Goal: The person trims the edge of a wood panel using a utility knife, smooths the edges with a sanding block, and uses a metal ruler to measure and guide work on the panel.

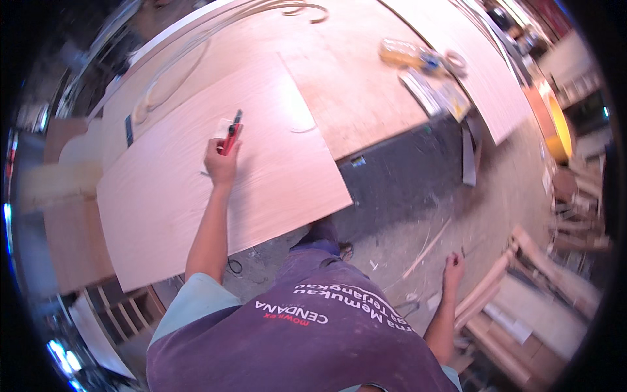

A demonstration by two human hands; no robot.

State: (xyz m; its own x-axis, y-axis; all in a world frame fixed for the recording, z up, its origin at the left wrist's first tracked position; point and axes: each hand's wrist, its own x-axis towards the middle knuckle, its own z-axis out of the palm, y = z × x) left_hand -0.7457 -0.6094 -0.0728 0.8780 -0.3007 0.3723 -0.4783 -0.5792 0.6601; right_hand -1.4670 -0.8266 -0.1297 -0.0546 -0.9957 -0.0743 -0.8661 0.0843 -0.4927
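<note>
My left hand (pixel 221 163) is closed round a red and black utility knife (pixel 230 138), held over a large pale wood sheet (pixel 170 202). The knife's dark end points away from me. Beside the fingers is a small whitish piece that I cannot identify, and a thin dark tip shows at the hand's left side. My right hand (pixel 454 268) hangs out to the right above the floor, fingers pinched together. A small dark bit sticks up by its fingertips, too small to name.
The sheet overhangs a workbench (pixel 356 98) with a dark side. Curled pale strips (pixel 196 39) lie at its far left. A bottle of yellow liquid (pixel 401 53) and a tape roll (pixel 455 63) rest at the right. Wooden pieces (pixel 490 281) are piled at lower right.
</note>
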